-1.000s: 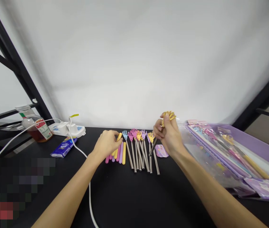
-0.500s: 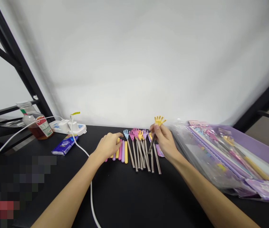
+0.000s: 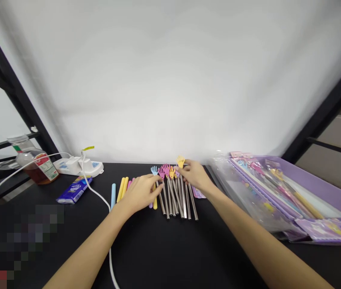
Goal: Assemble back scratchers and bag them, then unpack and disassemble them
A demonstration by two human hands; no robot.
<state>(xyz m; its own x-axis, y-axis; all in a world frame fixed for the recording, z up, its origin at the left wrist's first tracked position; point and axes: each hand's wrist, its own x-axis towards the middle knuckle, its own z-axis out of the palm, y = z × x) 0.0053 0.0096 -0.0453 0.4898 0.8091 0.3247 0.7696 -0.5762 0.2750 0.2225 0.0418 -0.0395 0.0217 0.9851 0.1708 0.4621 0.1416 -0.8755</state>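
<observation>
My right hand (image 3: 195, 174) pinches a back scratcher with a yellow hand-shaped head (image 3: 181, 162), its metal rod pointing down over a row of others. Those lie side by side on the black table, with metal rods (image 3: 170, 200) and heads in pink, yellow, purple and a light blue one (image 3: 154, 171) at the left end. Palm down, my left hand (image 3: 142, 192) lies over several coloured tubes and hides part of them. Its thumb and forefinger are apart beside the light blue scratcher's rod. A blue tube (image 3: 113, 194) and yellow tubes (image 3: 122, 188) show left of it.
At right sits a purple tray (image 3: 305, 172) with packaged back scratchers and clear plastic bags (image 3: 242, 196). A white cable (image 3: 98, 182) runs from a power strip (image 3: 96, 168) across the table. A blue packet (image 3: 74, 190) and a glass bottle (image 3: 36, 164) are at left.
My right hand has brought the yellow back scratcher left and down to the row. My left hand has shifted right across the tubes toward the light blue scratcher, and the view has turned slightly.
</observation>
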